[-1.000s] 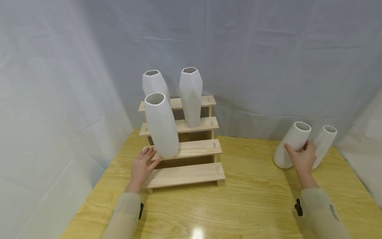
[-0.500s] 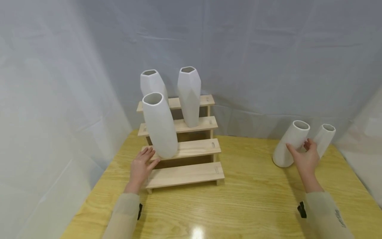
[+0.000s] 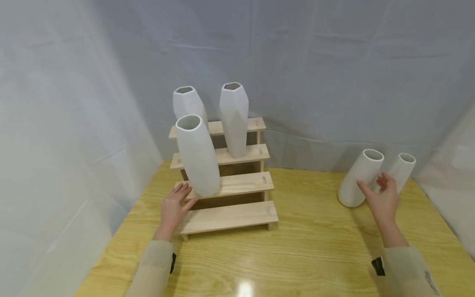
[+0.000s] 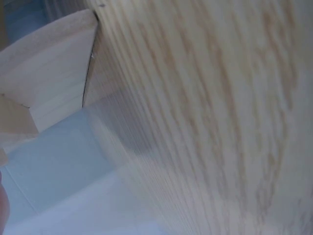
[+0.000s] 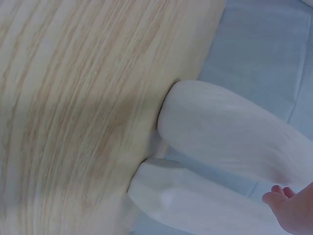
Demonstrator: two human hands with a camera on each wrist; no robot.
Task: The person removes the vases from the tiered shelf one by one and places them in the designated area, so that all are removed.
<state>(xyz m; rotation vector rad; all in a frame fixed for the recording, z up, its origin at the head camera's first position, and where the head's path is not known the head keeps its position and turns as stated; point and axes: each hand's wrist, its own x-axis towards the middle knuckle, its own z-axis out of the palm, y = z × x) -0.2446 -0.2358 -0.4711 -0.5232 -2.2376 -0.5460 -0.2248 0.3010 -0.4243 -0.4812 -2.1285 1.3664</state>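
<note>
Three vases (image 3: 234,119) on the rack (image 3: 230,218) stand before sheeting (image 3: 315,82), one partly hiding another.

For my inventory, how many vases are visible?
5. On the stand: a front vase, a rear-left vase, a right vase. On the table: a smooth vase, a slimmer vase farther right. Others could be hidden.

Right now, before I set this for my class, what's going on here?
A person's left hand is at the left end of a stepped wooden stand. Their right hand is open by a smooth white vase and a faceted white vase, both standing on the table, holding neither. Three more white vases are on the stand.
</note>
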